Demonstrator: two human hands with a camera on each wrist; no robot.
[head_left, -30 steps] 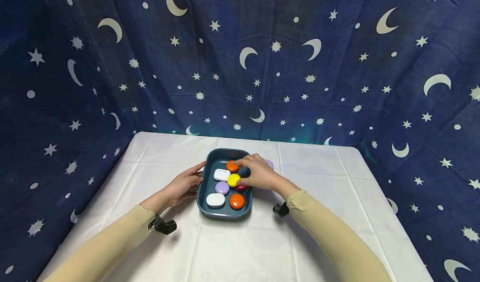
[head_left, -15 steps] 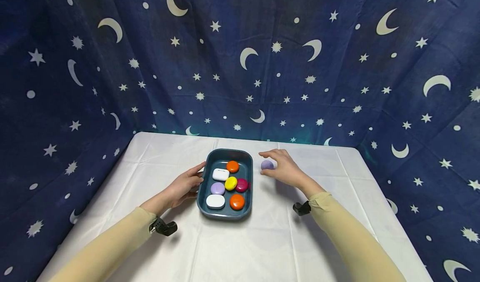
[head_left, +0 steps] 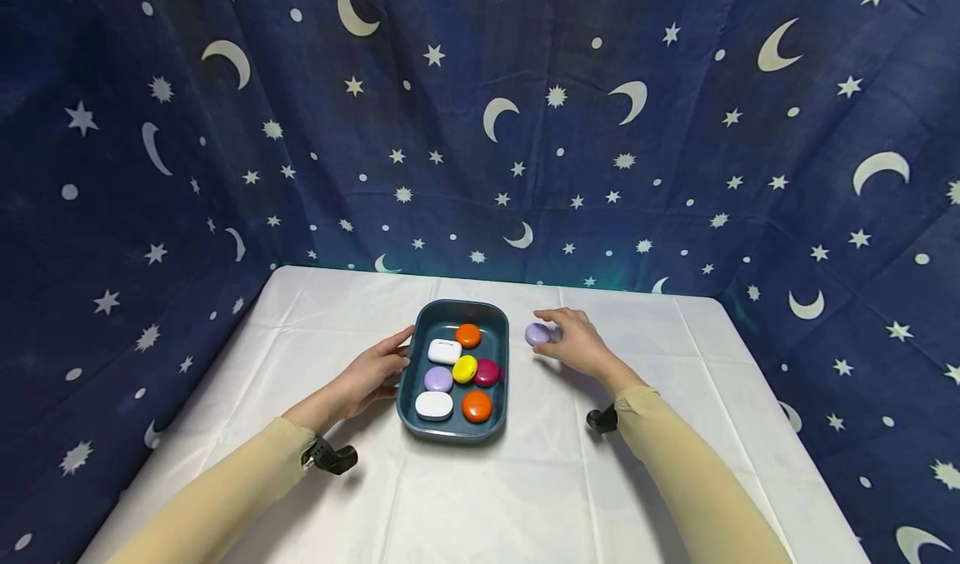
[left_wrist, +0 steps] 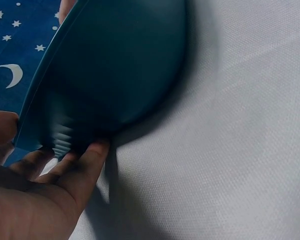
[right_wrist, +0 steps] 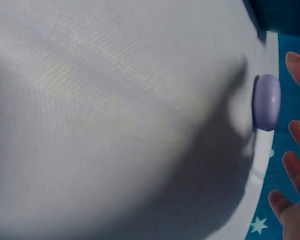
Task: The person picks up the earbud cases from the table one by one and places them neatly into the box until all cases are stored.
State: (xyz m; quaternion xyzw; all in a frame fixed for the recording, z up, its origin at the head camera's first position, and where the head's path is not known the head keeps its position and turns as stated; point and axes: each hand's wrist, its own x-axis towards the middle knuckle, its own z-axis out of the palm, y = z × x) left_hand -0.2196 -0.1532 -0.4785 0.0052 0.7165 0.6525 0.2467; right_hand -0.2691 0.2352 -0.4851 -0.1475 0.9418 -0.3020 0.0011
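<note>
On the white-clothed table, a round, glossy lavender disc (head_left: 537, 334) lies just right of the dark teal tray (head_left: 453, 437). My right hand (head_left: 581, 347) arches around it, thumb on the near side and fingers on the far side. In the right wrist view, a gap shows between the fingers (right_wrist: 299, 135) and the disc (right_wrist: 267, 102), which rests on the cloth. My left hand (head_left: 366, 378) touches the tray's left outer wall; the left wrist view has its fingertips against the lower side of the tray (left_wrist: 115, 65).
Inside the tray are two orange discs (head_left: 477, 406), a yellow disc (head_left: 465, 369), a crimson one (head_left: 487, 372), a lavender one (head_left: 438, 379) and two white rounded-oblong pieces (head_left: 434, 406). A blue star-and-moon curtain (head_left: 450, 131) borders the table's back and sides.
My right hand has left the yellow disc in the tray and moved right to the loose lavender disc. The yellow disc sits slightly lower. My left hand stays at the tray.
</note>
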